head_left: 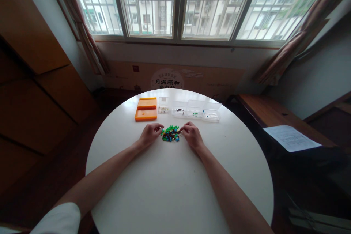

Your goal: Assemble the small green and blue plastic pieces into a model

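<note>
A small heap of toy building bricks (170,134) in green, blue, dark brown and some pale yellow lies on the white round table (175,186). My left hand (149,134) rests at the heap's left edge, its thumb and fingers curled together. At the right edge is my right hand (192,134), with its fingertips pinched beside the brown bricks. Both hands are closed. Whatever either pinch holds is too small to make out.
Behind the heap stand an orange box (146,119) with a small orange piece, and clear boxes holding pale pieces (163,106), brown pieces (180,110), green pieces (195,114) and blue pieces (207,116). Right of the table, a paper sheet (292,138) lies on a wooden bench (263,111).
</note>
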`<state>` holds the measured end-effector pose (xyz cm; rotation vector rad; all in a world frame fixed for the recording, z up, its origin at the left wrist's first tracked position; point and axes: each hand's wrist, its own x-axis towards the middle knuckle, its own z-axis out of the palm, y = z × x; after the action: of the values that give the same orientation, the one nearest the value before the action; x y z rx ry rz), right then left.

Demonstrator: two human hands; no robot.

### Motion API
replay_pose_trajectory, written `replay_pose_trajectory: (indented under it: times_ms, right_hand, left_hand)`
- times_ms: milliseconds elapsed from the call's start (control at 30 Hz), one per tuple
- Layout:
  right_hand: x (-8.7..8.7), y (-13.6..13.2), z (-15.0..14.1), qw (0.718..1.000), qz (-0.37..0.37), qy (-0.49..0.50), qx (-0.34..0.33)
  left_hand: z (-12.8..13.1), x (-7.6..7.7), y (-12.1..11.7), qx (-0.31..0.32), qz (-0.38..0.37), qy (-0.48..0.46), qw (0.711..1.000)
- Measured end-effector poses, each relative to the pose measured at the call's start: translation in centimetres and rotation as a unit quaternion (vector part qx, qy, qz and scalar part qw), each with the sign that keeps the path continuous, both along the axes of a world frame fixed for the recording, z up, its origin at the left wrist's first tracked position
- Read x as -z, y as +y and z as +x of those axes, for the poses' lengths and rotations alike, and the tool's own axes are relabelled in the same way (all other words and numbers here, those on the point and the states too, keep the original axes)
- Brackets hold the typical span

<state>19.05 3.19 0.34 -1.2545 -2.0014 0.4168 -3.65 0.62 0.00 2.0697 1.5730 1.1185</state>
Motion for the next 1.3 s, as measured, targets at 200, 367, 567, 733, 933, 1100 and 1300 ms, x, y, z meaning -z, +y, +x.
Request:
replay_pose_trajectory:
  times_ms: [200,367,567,733,933,1100,1300]
  right_hand:
    - [0.08,0.04,-0.02,1.0,-0.001,0.002,0.011]
    - [0.06,0.01,-0.03,1.0,0.003,0.005,0.011]
    - [0.17,0.07,-0.04,1.0,0.002,0.003,0.014]
    - [0.27,0.19,-0.02,0.999,0.007,0.01,0.033]
    - [0.35,0.26,0.0,0.999,0.011,0.013,0.033]
    - [0.22,0.16,0.0,1.0,0.0,-0.001,0.018]
    - [0.2,0.18,-0.04,1.0,0.0,0.002,0.028]
  left_hand:
    - [0.02,-0.06,-0.03,0.003,-0.002,-0.001,1.0]
    - [0.03,-0.24,-0.11,0.002,-0.005,-0.001,1.0]
    - [0.04,-0.25,-0.13,0.001,-0.007,-0.003,1.0]
    - [0.07,-0.21,-0.11,0.002,-0.004,-0.004,1.0]
    - [0.01,-0.16,-0.03,0.004,-0.002,0.0,1.0]
    - [0.0,-0.16,-0.05,0.001,-0.004,0.002,1.0]
    - [0.0,-0.08,0.03,0.001,-0.002,0.004,1.0]
